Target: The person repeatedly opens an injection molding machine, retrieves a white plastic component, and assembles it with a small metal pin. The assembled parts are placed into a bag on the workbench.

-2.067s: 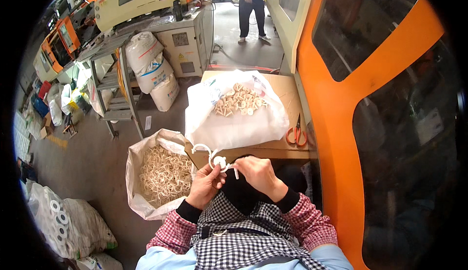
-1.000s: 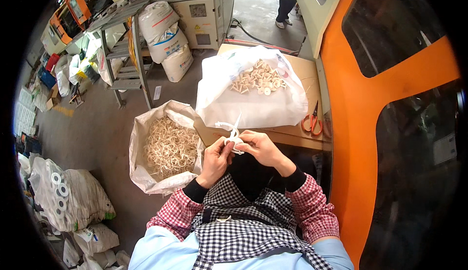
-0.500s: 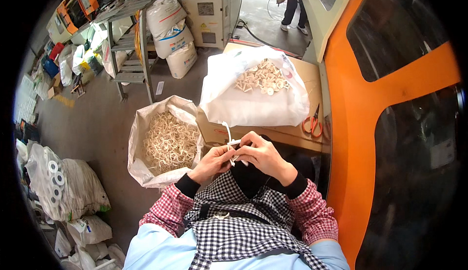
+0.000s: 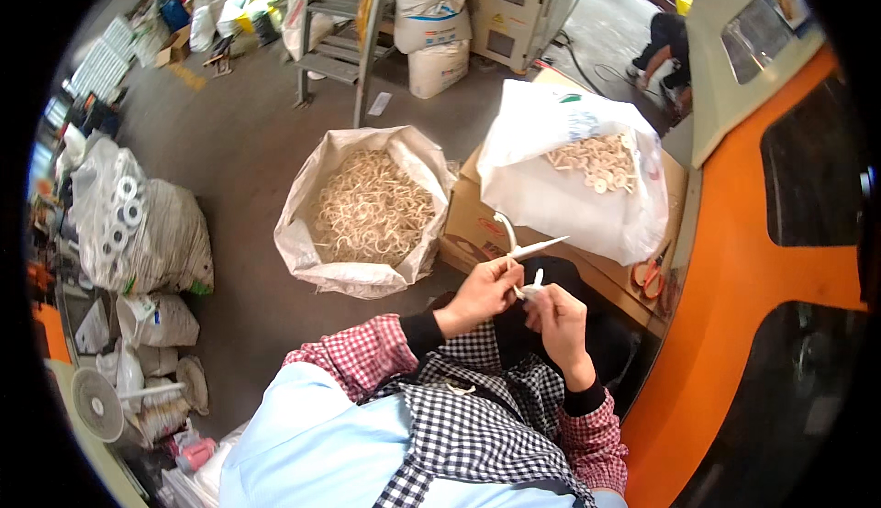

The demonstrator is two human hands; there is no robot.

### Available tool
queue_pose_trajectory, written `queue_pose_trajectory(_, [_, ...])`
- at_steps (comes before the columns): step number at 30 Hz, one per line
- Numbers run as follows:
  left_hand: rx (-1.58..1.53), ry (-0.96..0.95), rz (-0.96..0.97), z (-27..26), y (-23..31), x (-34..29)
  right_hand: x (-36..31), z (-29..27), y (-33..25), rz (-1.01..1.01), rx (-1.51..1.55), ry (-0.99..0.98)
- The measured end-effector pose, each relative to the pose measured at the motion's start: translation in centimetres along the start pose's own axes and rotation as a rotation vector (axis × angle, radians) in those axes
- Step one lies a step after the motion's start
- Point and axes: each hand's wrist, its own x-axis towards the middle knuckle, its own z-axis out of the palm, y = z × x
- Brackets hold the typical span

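Observation:
My left hand (image 4: 484, 297) is closed, thumb and fingers pinching a white plastic piece (image 4: 536, 247) with one curved, hook-like arm and one long pointed arm. Close on its right, my right hand (image 4: 562, 326) is closed, its slightly blurred fingertips on a small white plastic part (image 4: 533, 288) with a short upright stem. Whether the two parts are joined cannot be made out. Beyond my left hand stands an open woven sack (image 4: 298, 244) full of cream plastic hooks (image 4: 376, 207). A white bag (image 4: 569, 205) farther right holds cream disc-headed pegs (image 4: 598, 161).
The white bag rests on a cardboard box (image 4: 473, 225), with orange-handled scissors (image 4: 649, 277) at its right. An orange machine (image 4: 725, 324) borders my right side. Stuffed bags (image 4: 174, 237) line the left. Behind are a metal step stand (image 4: 332, 66), stacked sacks (image 4: 439, 67) and a bending person (image 4: 668, 49).
The view has swung, shifting the sack and bag rightward. My hands have parted slightly, the pointed arm now showing clear of the fingers. The person behind has gone from standing to bending down.

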Motion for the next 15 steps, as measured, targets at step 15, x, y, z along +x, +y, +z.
queue_pose_trajectory(15, [0.886,0.556,0.542,-12.0,-5.7,-3.6,14.5,-7.1,5.7,0.204,0.242,0.518])
